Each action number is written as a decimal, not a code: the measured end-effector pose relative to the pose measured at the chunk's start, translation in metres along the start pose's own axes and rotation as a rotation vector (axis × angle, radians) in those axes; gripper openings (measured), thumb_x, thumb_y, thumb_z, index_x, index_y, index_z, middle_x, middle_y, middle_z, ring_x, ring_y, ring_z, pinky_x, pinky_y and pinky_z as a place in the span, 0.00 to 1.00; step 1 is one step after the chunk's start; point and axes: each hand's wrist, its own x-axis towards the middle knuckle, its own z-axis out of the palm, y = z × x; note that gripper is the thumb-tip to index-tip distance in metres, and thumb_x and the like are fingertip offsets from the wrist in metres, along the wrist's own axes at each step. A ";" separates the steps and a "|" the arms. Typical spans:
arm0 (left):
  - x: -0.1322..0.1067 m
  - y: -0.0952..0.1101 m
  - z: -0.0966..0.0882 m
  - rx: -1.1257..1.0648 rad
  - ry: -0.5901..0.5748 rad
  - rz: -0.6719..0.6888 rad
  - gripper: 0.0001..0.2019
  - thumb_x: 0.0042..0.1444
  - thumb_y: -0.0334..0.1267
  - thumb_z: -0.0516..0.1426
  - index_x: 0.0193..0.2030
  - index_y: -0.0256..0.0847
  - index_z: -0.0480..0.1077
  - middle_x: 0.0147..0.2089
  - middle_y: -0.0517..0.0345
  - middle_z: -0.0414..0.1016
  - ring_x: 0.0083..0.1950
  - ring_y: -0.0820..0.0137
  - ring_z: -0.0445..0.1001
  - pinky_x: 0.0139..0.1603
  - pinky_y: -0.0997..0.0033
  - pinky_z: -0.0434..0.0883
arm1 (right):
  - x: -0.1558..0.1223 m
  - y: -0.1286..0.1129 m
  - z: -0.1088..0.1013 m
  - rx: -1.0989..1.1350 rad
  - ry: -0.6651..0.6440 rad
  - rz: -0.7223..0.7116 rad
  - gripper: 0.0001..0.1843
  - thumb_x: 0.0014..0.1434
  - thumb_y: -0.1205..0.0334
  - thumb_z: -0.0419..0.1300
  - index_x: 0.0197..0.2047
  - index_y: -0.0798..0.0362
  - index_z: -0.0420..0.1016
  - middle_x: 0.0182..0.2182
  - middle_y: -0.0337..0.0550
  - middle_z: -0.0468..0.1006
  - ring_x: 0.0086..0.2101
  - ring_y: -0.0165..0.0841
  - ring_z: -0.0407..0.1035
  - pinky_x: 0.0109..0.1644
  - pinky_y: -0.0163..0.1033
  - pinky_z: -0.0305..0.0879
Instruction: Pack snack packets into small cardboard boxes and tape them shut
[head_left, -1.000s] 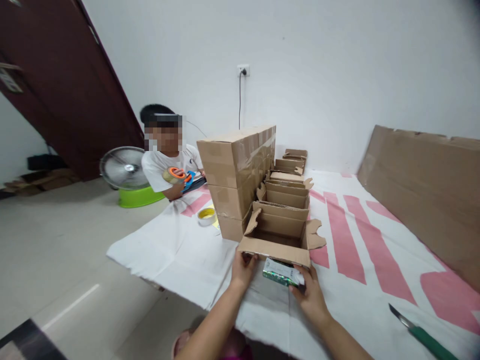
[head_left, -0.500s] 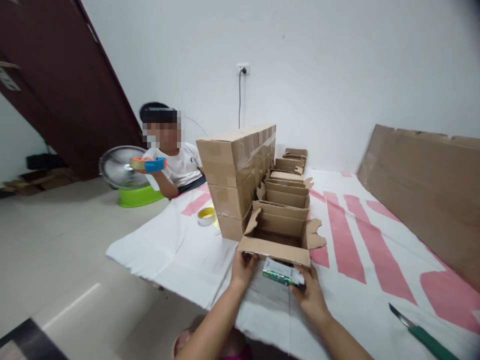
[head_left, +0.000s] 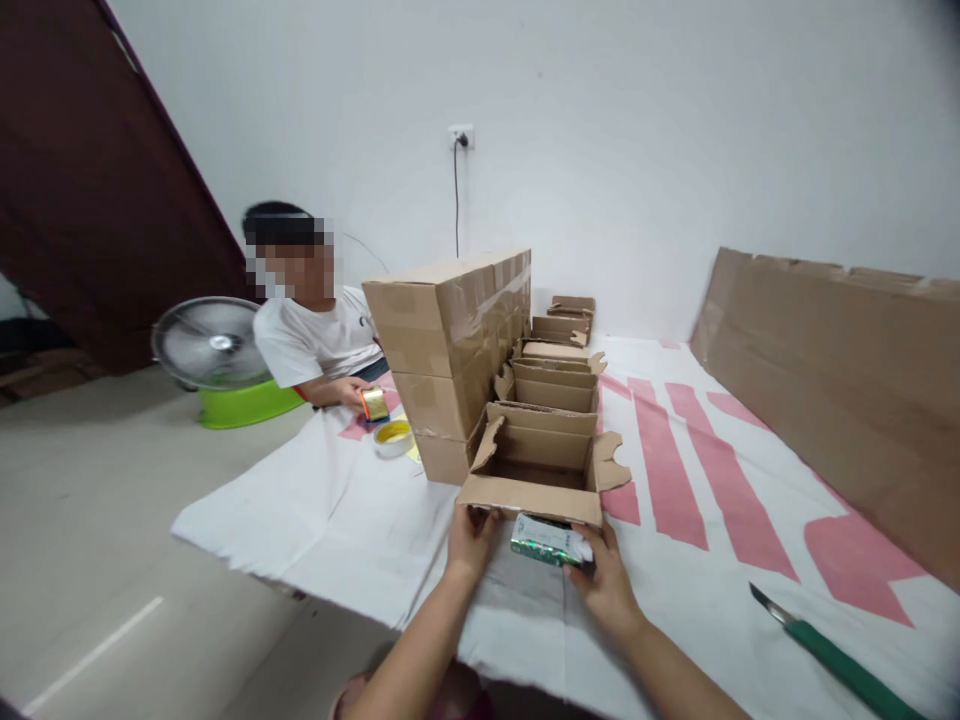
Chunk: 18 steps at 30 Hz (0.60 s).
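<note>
An open cardboard box (head_left: 541, 467) sits on the white and pink cloth (head_left: 697, 560) straight in front of me, its flaps spread. My left hand (head_left: 469, 540) presses against the box's near flap at its left corner, fingers curled on the edge. My right hand (head_left: 604, 580) is closed round a small green and white packet (head_left: 550, 540), held just under the near flap.
A row of open boxes (head_left: 556, 375) runs back from the nearest one, beside a stack of taped boxes (head_left: 450, 345). A seated person (head_left: 311, 325) at left holds a tape roll (head_left: 373, 403); another roll (head_left: 394, 437) lies nearby. A green-handled knife (head_left: 832, 660), cardboard sheet (head_left: 832, 370), fan (head_left: 210, 345).
The view has shifted a little to the right. The other person has lowered the tape roll from chest height down to the cloth. My hands, the packet and the box keep their places.
</note>
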 end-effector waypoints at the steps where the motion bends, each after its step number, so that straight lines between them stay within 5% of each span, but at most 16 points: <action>1: 0.000 0.000 0.000 0.002 -0.008 0.011 0.23 0.36 0.33 0.68 0.43 0.42 0.71 0.40 0.57 0.79 0.42 0.60 0.78 0.46 0.58 0.74 | 0.000 0.000 0.000 -0.004 0.001 -0.004 0.25 0.51 0.63 0.61 0.54 0.50 0.71 0.59 0.52 0.62 0.59 0.47 0.61 0.61 0.53 0.64; 18: 0.004 -0.010 -0.004 0.075 -0.039 0.071 0.21 0.38 0.33 0.66 0.42 0.43 0.71 0.38 0.57 0.79 0.40 0.58 0.78 0.47 0.55 0.74 | 0.001 -0.001 -0.002 -0.009 -0.012 -0.024 0.25 0.51 0.61 0.61 0.54 0.51 0.71 0.59 0.54 0.62 0.58 0.47 0.62 0.60 0.53 0.64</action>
